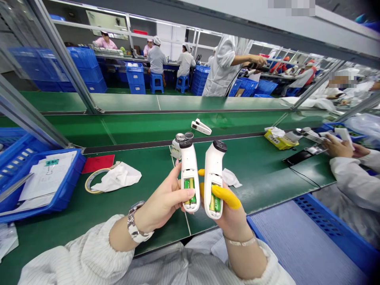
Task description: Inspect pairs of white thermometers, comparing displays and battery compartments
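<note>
My left hand (pixel 169 192) is closed round a white handheld infrared thermometer (pixel 188 158), its thumb on the green and gold batteries (pixel 191 186) in the uncovered compartment. A second such thermometer (pixel 213 162) is in my right hand (pixel 234 215), which wears yellow finger cots. Its thumb lies over the batteries (pixel 215 204) there. Both thermometers are held side by side, black ends up, compartments facing me, a small gap between them. Behind the left one stands a small bottle with a metal lid (pixel 176 146). A crumpled white cloth (pixel 231 178) lies behind my right hand.
Another white thermometer (pixel 201 127) lies on the green belt beyond. At left are a tape roll (pixel 89 184), white cloth (pixel 123 177), red card (pixel 97 163) and blue tray (pixel 63 200) of papers. A yellow box (pixel 276 140) and a co-worker's hands (pixel 335 146) are at right.
</note>
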